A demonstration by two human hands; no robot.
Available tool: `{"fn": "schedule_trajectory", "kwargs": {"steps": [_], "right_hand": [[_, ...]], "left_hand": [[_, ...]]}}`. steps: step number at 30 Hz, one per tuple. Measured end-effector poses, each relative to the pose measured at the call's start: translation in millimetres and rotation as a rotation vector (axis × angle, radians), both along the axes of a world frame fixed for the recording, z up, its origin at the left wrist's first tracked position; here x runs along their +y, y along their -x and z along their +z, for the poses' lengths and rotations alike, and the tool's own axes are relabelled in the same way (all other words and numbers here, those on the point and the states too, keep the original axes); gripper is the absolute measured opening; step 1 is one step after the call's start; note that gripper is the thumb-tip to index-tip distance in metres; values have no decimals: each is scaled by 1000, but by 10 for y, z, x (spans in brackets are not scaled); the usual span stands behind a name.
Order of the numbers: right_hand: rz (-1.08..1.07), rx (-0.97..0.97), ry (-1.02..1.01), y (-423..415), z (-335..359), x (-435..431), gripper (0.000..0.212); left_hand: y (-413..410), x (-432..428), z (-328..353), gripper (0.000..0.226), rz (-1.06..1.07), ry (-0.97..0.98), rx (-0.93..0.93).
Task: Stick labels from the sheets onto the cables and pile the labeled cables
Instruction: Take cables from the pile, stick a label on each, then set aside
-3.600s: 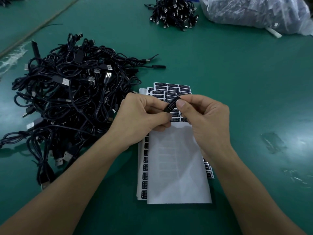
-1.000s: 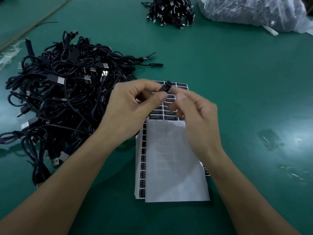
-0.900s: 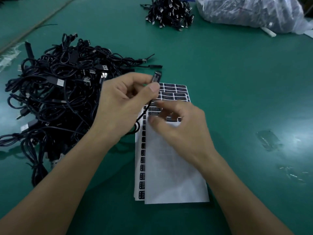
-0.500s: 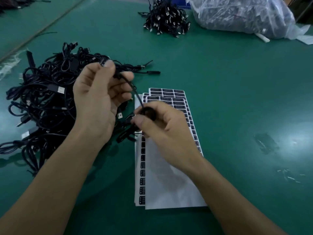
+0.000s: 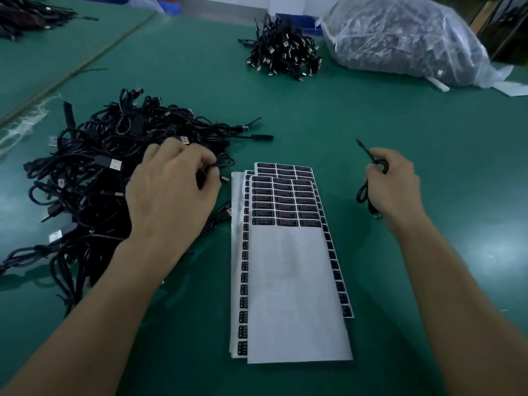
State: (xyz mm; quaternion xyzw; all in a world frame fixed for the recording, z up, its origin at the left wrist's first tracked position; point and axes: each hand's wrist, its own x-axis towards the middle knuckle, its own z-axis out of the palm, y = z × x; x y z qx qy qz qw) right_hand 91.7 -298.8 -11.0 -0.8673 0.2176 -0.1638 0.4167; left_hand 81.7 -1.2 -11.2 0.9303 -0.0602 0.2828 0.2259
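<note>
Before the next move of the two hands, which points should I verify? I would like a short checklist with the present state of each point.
1. Right hand grips the thin black cable: ok.
2. Label stuck on that cable: cannot tell, too small to see.
3. Left hand curls on the next cable at the edge of the large tangled heap of black cables: ok.
4. Only one cable taken from the heap: cannot tell.
5. Black labels remain on the top white label sheet: ok.
6. Green table between the right hand and the small far pile of black cables is bare: ok.
</note>
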Motion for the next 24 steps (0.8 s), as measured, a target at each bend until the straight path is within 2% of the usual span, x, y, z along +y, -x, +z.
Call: {"fn": "schedule_trajectory", "kwargs": {"steps": [3,7,10,15,19,24], "right_hand": [[19,18,47,-96,-52,-22,42],[49,36,152,-117,-79,52,48],[20,46,281,-2,-109,195,47],[63,-37,240,253,-149,574,42],[118,-144,243,403,-242,793,30],[189,-267,240,422,-256,839,23]], "left_hand": [[-25,10,-56,33,41,-149,65],[-66,40,-115,48,95,-203,115],[-75,49,-127,45,92,-215,82],[-85,42,-141,31,60,-172,19],[-52,53,-122,29,59,-134,-117],[-58,57,-86,30,32,60,-253]]}}
